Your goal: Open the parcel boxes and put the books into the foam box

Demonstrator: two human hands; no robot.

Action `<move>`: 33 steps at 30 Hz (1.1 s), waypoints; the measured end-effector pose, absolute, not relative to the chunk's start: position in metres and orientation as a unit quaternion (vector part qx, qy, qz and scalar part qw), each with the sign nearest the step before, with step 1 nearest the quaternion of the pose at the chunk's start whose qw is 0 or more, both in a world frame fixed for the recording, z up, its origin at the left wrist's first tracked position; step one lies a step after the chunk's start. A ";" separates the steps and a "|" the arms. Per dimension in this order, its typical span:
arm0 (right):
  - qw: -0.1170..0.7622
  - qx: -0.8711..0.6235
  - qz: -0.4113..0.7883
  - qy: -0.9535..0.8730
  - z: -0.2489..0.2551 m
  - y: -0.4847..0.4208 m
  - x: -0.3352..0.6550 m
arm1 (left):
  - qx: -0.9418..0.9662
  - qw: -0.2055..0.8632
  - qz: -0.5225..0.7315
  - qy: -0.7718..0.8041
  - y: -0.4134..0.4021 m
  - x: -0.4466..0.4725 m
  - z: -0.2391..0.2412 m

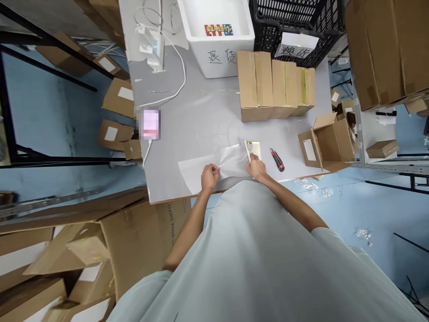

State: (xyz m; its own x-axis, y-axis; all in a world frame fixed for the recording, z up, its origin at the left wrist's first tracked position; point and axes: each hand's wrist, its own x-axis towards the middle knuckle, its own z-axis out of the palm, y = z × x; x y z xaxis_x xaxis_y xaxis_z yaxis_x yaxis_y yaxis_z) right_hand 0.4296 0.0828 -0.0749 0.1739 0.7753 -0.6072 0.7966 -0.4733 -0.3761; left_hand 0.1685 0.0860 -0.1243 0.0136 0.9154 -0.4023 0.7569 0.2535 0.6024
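Note:
On the grey table a translucent sheet of wrapping [231,160] lies between my hands, creased where it is pulled. My left hand [209,176] pinches the sheet near its middle, and the rest of it spreads out to the left. My right hand [256,167] is on a small flat pale-yellow item [254,148] at the sheet's right end, fingers pressed on its lower part. Whether the item is a card or a booklet I cannot make out. A red and black box cutter [277,160] lies just right of my right hand.
A row of closed cartons [256,85] stands behind my hands, with a white bin [217,56] and black crate [298,27] farther back. An open carton [331,141] sits at the right edge. A power strip [156,51], cable and phone [150,124] lie left.

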 end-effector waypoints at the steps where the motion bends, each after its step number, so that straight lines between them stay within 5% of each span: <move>1: -0.011 0.766 -0.382 0.517 -0.071 0.075 0.444 | 0.595 0.375 0.116 0.701 0.087 0.168 -0.122; 10: -0.306 0.705 -0.560 0.310 -0.101 0.057 0.524 | 0.494 0.283 0.241 0.786 0.089 0.121 -0.092; 20: -0.215 0.778 -0.530 0.262 -0.123 0.063 0.508 | 0.507 0.232 0.343 0.756 0.096 0.120 -0.025; 25: -0.197 0.780 -0.514 0.295 -0.092 0.080 0.502 | 0.512 0.302 0.472 0.651 0.102 0.143 0.049; 33: -0.392 0.440 -0.770 0.245 0.007 0.100 0.454 | 0.343 0.645 0.439 0.523 0.112 0.222 0.083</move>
